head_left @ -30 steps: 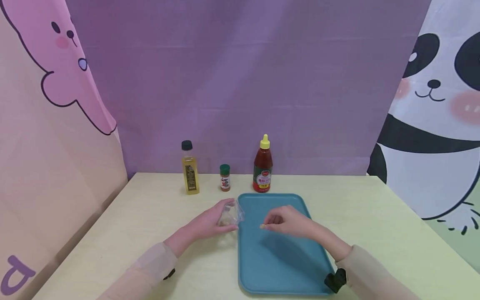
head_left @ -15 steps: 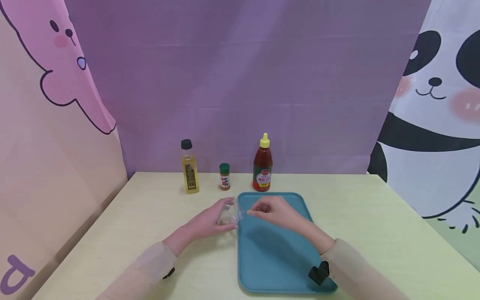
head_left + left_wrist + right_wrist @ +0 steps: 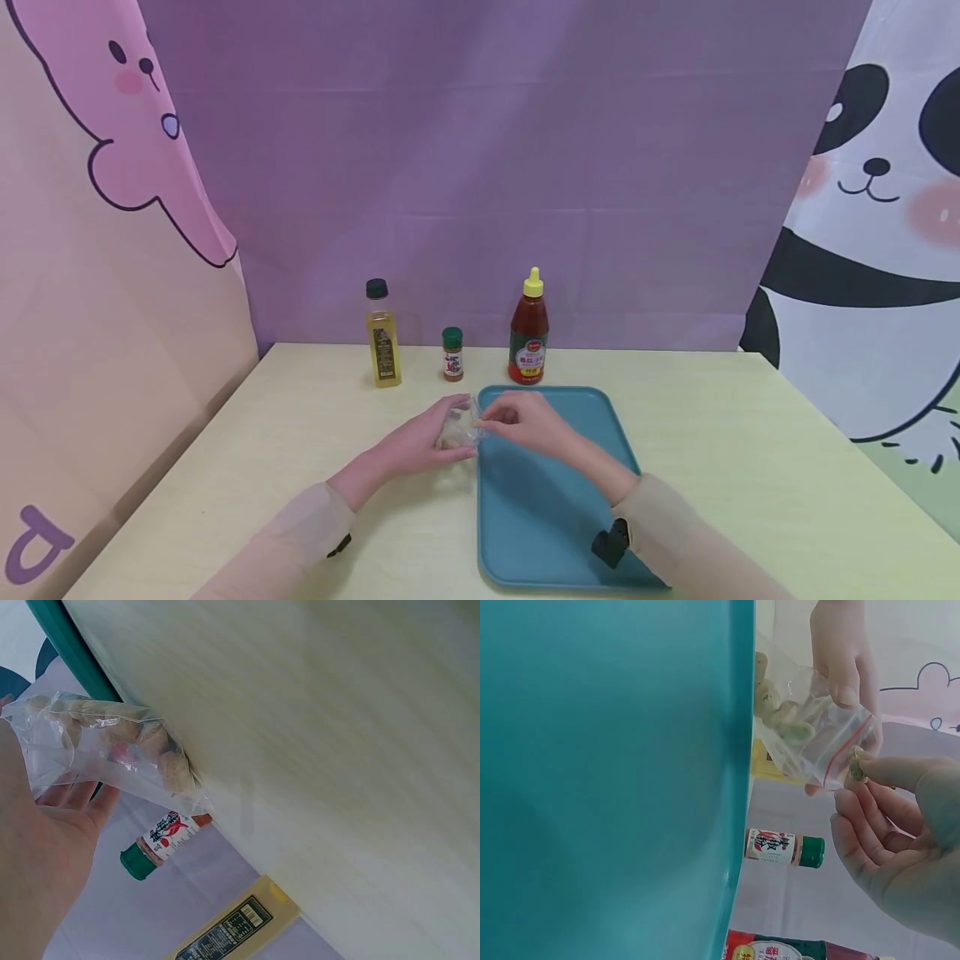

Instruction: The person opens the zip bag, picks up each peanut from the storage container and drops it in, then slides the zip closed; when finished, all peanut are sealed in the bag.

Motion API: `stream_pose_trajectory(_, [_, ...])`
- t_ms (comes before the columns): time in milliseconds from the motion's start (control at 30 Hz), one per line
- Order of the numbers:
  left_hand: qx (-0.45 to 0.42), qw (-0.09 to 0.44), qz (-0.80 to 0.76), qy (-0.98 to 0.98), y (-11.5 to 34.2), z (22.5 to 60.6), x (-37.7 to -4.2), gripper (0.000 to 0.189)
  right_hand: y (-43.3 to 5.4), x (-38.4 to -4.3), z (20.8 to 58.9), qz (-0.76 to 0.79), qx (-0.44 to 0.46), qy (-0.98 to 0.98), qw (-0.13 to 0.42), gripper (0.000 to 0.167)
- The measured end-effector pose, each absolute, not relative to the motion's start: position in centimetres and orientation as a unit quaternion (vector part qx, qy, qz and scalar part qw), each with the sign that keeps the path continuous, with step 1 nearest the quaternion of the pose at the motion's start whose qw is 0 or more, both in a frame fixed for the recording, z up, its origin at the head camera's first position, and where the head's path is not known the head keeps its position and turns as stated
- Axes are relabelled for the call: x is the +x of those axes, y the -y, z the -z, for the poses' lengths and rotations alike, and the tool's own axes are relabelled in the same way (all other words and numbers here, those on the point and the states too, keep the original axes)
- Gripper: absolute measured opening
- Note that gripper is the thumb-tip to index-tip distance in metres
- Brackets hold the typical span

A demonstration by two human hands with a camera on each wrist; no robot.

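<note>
My left hand [image 3: 412,442] holds a clear zip bag [image 3: 459,429] just left of the tray, slightly above the table. Several beige, rounded chunks [image 3: 154,742] lie inside it in the left wrist view. A red zip line [image 3: 847,750] runs across the bag's mouth. Between thumb and fingers, my right hand [image 3: 528,423] pinches a small beige-green piece [image 3: 856,763] right at that mouth. Whether the piece is inside or just in front of the opening, I cannot tell.
A blue tray [image 3: 540,533] lies on the table beneath my right forearm. Along the back stand an oil bottle [image 3: 384,346] with a black cap, a small green-capped seasoning jar [image 3: 452,354] and a ketchup bottle [image 3: 529,342]. A purple cloth [image 3: 465,167] hangs behind.
My right hand has moved left from over the tray to the bag's mouth, still pinching the small piece. My left hand and the bag have stayed nearly in place.
</note>
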State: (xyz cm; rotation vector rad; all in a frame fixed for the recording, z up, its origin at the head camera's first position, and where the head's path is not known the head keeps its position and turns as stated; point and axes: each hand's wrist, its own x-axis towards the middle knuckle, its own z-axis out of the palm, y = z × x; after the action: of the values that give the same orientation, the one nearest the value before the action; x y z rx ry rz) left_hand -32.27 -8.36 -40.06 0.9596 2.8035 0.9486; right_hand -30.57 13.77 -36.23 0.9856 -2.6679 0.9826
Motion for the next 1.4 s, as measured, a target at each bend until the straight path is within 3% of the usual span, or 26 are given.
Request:
stream_pose_trajectory(367, [0.308,0.021,-0.311,-0.899,8.41,40.02,-32.27,0.086,-13.43,-30.57,36.47,-0.337,0.32,0.884,0.048,0.018])
stream_pose_trajectory(800, [0.314,-0.012,-0.299,-0.901,8.38,39.75,-32.21,0.087,-14.0,-30.41,36.37,-0.341,0.327,0.88,0.051,0.018])
stream_pose_trajectory(1000, [0.323,-0.057,-0.29,-0.899,8.25,39.56,-32.31,0.086,-14.27,-30.42,36.39,-0.35,0.349,0.869,-0.01,0.022])
stream_pose_trajectory(1200, [0.314,-0.048,-0.324,-0.891,8.44,39.31,-32.41,0.091,-14.05,-30.24,36.22,-0.365,0.346,0.864,-0.038,0.027])
stream_pose_trajectory(1300, [0.316,-0.059,-0.376,-0.869,8.78,39.37,-32.59,0.079,-13.8,-30.06,35.97,-0.376,0.319,0.87,-0.02,0.031])
stream_pose_trajectory(1400, [0.324,-0.087,-0.431,-0.838,9.01,39.39,-32.76,0.052,-13.54,-29.88,35.58,-0.394,0.291,0.871,0.024,0.034])
